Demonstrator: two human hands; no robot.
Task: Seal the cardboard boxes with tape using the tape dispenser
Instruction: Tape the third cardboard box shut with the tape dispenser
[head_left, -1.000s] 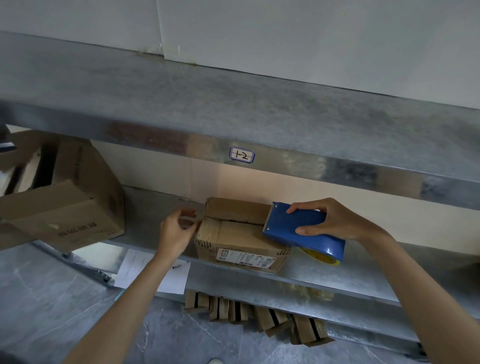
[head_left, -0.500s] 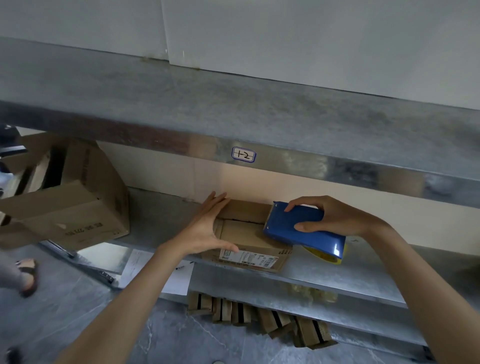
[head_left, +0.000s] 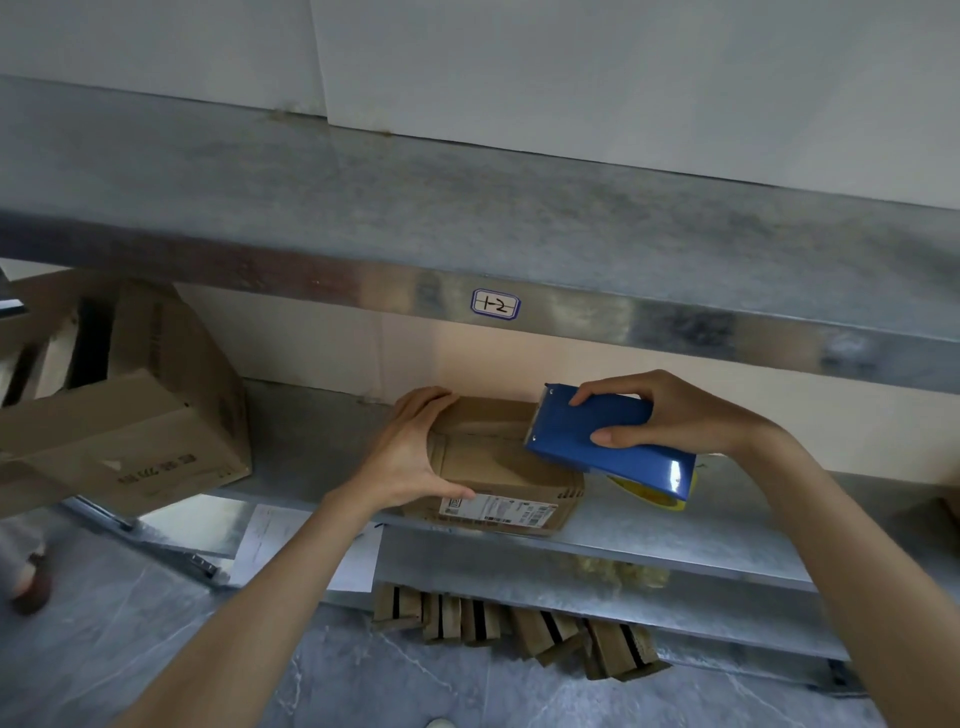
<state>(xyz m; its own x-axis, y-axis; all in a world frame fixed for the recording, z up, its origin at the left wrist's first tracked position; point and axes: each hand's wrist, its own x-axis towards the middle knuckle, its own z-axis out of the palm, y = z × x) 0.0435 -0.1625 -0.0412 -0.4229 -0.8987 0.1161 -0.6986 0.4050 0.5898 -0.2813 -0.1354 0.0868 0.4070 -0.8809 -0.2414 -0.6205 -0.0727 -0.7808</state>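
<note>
A small cardboard box with a white shipping label on its front sits on the lower metal shelf. My left hand grips the box's left end, fingers curled over the far top edge and thumb on the front. My right hand holds a blue tape dispenser with a yellow tape roll under it. The dispenser's front edge rests on the right part of the box top. The top flaps lie closed.
A large open cardboard box stands tilted on the shelf at left. An upper metal shelf with a label overhangs. Papers and several folded cartons lie below. A person's foot shows at far left.
My left hand moved from the box's left side to gripping its left end over the top. The flaps have been pressed down flat. The dispenser's front edge now touches the box top.
</note>
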